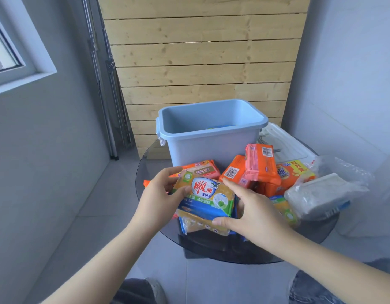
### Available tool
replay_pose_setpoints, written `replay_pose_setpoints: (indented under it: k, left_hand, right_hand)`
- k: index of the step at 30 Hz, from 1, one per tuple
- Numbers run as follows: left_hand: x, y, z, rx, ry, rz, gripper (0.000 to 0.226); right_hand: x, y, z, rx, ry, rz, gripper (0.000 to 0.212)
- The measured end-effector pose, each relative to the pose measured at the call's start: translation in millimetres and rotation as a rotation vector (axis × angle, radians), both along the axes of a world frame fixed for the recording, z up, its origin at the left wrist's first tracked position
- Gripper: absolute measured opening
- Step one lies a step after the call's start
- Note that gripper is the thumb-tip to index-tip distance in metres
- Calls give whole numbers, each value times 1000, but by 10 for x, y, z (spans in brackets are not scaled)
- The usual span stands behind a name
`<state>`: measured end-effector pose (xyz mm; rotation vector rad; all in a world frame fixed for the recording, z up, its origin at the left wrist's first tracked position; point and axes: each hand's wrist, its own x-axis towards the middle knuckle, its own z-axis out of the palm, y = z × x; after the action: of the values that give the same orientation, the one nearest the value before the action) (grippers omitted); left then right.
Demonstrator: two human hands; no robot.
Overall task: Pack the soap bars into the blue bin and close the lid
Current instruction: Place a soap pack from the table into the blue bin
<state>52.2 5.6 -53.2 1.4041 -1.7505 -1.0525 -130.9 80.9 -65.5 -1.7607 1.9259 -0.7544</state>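
Both hands held one soap bar in a yellow, blue and green wrapper [208, 197]: the left hand [159, 194] pinched its left end and the right hand [253, 212] gripped its right side, just above the pile. Behind it stood the open, light blue plastic bin [211, 143], with only a bit of something showing low inside. Most of the job looked still to do. Many orange wrapped soap bars [261, 166] lay on the round dark glass table [145, 167]. The clear plastic lid [286, 143] lay beside the bin. Pale wooden planks [200, 51] leaned on the grey wall.
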Motion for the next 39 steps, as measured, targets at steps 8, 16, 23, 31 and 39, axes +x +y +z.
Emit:
replay_pose_setpoints:
  k: [8,16,23,31,39]
  left_hand:
    - [38,-48,36,150,-58,-35,39]
    - [16,-43,112,244,-69,-85,40]
    - [-17,-69,110,304,-41,-94,39]
    - [-9,-37,141,320,14,-84,33]
    - [-70,-66,439,94,112,-95,16]
  right_hand:
    - [-22,-8,-51,170,-349,-201,47]
    - [-29,-21,91,297,-264,-106,38]
    - [-57,-26,94,438,-294,0,47]
    - [-39,13,33,343,-569,-59,28]
    - [-177,-94,418,186,-543,-71,16]
